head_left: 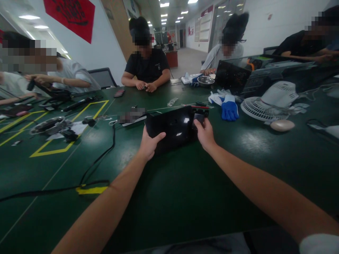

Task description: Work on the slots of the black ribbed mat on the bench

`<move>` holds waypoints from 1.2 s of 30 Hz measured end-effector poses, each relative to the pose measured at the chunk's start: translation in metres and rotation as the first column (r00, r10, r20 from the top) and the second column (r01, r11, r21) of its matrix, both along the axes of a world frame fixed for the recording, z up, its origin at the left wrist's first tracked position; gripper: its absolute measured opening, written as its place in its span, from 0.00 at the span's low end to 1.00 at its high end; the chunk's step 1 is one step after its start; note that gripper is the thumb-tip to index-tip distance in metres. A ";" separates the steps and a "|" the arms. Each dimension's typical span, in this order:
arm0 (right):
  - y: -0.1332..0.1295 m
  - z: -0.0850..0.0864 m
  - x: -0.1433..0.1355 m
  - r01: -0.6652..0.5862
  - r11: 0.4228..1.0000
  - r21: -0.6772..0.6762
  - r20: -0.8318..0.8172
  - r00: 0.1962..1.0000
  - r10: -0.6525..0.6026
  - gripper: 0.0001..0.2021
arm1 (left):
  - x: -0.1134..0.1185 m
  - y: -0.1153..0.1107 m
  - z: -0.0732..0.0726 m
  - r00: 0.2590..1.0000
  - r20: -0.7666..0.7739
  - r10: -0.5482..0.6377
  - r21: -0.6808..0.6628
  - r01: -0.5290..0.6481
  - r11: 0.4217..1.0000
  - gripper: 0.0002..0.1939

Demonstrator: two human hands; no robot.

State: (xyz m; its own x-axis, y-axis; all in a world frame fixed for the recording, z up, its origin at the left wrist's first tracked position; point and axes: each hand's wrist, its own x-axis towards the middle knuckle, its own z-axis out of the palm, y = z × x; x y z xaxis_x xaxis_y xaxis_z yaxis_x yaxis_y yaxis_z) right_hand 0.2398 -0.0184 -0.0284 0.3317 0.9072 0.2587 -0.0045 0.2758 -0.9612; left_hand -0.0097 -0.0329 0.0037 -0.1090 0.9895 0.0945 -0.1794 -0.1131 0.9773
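A flat, glossy black plastic casing [171, 128] is held up over the green table, tilted, with light reflections on its face. My left hand [148, 144] is closed around its left end, the thumb lying across the front. At the other end, my right hand [205, 134] grips with the thumb pressing on a small dark grey block [198, 118]. Whether that block is fixed to the casing, I cannot tell. Black notched parts show just above my right fingers. The fingers behind the casing are hidden.
Blue and white gloves [230, 107], a white fan-like grille [258, 107] and a beige oval object [282, 125] lie right. A black cable [99, 160] crosses the table [185, 197] at left, near loose parts [70, 130]. Several people sit around, one person [147, 67] opposite.
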 end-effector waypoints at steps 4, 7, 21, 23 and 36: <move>0.001 -0.001 0.002 0.005 1.000 -0.003 0.002 1.000 -0.005 0.23 | -0.005 0.005 -0.009 0.999 -0.033 -0.037 0.034 0.038 0.999 0.44; 0.003 0.000 0.003 0.030 1.000 0.004 -0.011 0.999 -0.030 0.23 | -0.011 0.008 -0.010 0.998 -0.034 -0.044 0.030 0.045 0.999 0.43; 0.023 0.079 0.010 -0.153 0.950 0.271 0.170 0.979 0.109 0.25 | -0.017 0.006 -0.005 0.990 -0.039 -0.136 -0.072 0.133 0.989 0.43; 0.029 0.093 0.007 -0.227 0.935 0.271 0.191 0.965 0.179 0.30 | -0.017 0.006 -0.004 0.991 -0.046 -0.127 -0.082 0.123 0.989 0.43; 0.016 0.135 -0.011 -0.351 0.936 -0.001 0.709 0.661 0.248 0.20 | -0.016 0.008 -0.005 0.999 -0.037 -0.030 -0.141 0.025 0.990 0.30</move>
State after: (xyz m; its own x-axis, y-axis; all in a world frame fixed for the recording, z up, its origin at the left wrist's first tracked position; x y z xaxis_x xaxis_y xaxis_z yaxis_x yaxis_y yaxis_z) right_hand 0.2288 -0.0028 0.1068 -0.2710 0.8676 0.4169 0.5381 0.4957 -0.6817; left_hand -0.0253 -0.0252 -0.0008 -0.0805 0.9959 -0.0417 -0.1422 0.0300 0.9894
